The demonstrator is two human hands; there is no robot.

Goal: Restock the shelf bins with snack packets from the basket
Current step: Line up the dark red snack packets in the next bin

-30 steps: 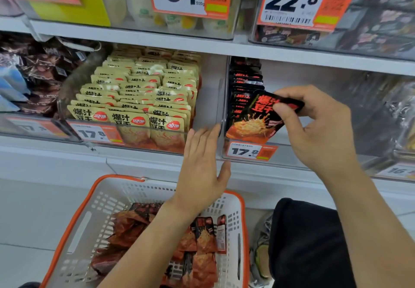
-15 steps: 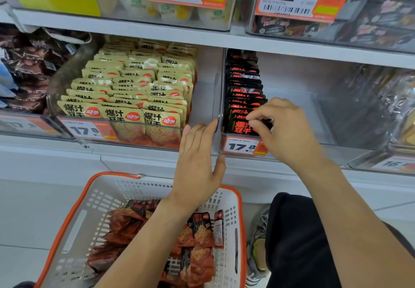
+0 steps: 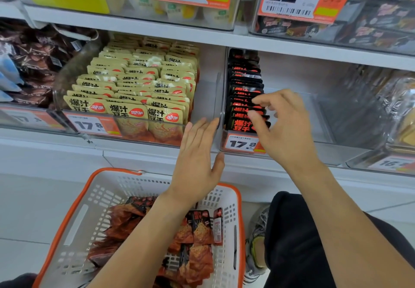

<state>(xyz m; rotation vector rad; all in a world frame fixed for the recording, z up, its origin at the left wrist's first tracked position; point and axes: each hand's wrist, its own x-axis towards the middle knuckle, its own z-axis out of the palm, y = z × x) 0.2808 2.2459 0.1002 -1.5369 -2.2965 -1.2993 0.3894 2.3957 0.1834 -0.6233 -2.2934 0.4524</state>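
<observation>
- Right hand (image 3: 285,128): raised at the front of the clear bin (image 3: 323,150) that holds the black packets (image 3: 243,99). Thumb and forefinger are slightly curled and apart; the thumb tip lies at the front packet (image 3: 239,125). Whether it actually touches that packet cannot be told. No packet is held.
- Left hand (image 3: 197,159): flat, fingers straight and close together, thumb spread. It is lifted above the basket (image 3: 74,218), fingertips up by the dividing wall between the two bins. It holds nothing.
- Black packets: standing upright in a single row along the left side of the clear bin, front to back. The rest of that bin's floor to the right is bare.
- Price tag (image 3: 241,144): fixed to the front of this bin, reading 17.8, partly covered by the right hand.
- Yellow packets (image 3: 134,90): filling the neighbouring bin to the left in three rows, upright, tightly packed.
- Basket: white with an orange rim, on the floor below the shelf, under the left forearm. Loose red-and-black packets (image 3: 197,238) lie heaped in it, some flat, some on edge.
- Upper shelf (image 3: 134,26): carries further bins with large price tags reading 22.8 and a partly cut-off 6.9.
- Lower right: a dark-clothed knee (image 3: 298,238) and a shoe (image 3: 256,245) beside the basket.
</observation>
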